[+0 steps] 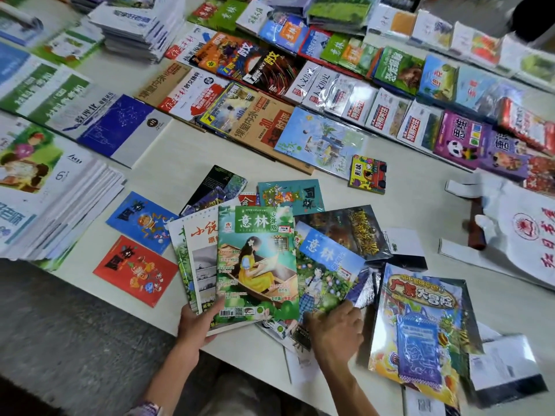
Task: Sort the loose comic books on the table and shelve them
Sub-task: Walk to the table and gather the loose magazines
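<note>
From the head view, the left hand (196, 321) pinches a fanned stack of magazines (240, 265) at its lower corner, by the bench (177, 163) front edge. The right hand (336, 328), fingers curled, presses a blue magazine (327, 265) beside it. 2 small comic books (138, 247) lie left; bare bench shows between them and the far rows.

Blurred book stack (18, 22) top-left

The green magazine (256, 262) at centre frame reads 意林 (少年版 beside it). Lower right, the shiny comic (420, 322) says 广东大冒险, and a purple book (459, 139) at right reads 思维.
</note>
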Demonstrator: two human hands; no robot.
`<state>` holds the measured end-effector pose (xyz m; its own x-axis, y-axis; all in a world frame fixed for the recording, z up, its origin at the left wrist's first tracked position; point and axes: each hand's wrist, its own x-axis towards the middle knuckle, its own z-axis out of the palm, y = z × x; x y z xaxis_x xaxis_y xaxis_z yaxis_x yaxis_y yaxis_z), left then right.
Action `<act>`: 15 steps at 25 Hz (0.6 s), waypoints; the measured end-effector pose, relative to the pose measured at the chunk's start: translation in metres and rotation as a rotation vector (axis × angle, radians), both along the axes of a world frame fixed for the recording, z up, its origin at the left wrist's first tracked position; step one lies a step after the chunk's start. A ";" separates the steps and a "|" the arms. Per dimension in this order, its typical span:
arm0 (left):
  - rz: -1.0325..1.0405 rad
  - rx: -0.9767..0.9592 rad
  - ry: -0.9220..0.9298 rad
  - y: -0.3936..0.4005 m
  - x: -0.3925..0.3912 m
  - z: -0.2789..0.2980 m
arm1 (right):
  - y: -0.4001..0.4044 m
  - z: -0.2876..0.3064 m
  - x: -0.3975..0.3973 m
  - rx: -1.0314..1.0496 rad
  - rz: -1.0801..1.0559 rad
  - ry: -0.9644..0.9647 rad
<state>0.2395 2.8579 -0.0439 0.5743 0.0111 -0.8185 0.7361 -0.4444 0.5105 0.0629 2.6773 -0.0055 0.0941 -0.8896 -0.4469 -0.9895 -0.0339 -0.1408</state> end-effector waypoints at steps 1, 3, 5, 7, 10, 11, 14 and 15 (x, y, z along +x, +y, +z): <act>-0.034 0.011 -0.013 -0.001 -0.001 0.001 | -0.002 0.000 0.000 0.030 -0.011 -0.008; -0.035 0.006 -0.022 -0.002 -0.004 0.002 | -0.009 0.000 0.002 0.138 -0.063 -0.098; -0.016 -0.008 -0.019 -0.003 -0.005 0.002 | -0.013 0.005 0.006 0.226 -0.126 -0.334; -0.018 -0.016 -0.014 -0.001 -0.005 0.001 | -0.021 0.023 0.008 0.237 -0.215 -0.566; -0.011 -0.013 -0.015 0.003 -0.002 -0.003 | -0.046 0.060 0.016 0.087 -0.258 -0.719; -0.014 -0.008 -0.012 0.003 -0.001 -0.004 | -0.057 0.073 0.019 -0.013 -0.249 -0.748; -0.029 -0.014 -0.009 0.004 0.000 -0.003 | -0.084 0.098 0.024 -0.180 -0.242 -0.954; -0.030 -0.025 -0.014 0.005 0.000 -0.003 | -0.087 0.098 0.026 -0.153 -0.227 -1.022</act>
<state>0.2394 2.8628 -0.0465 0.5853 -0.0262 -0.8104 0.7157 -0.4531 0.5315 0.0891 2.5906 0.0930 0.1870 -0.9736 -0.1308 -0.3884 0.0490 -0.9202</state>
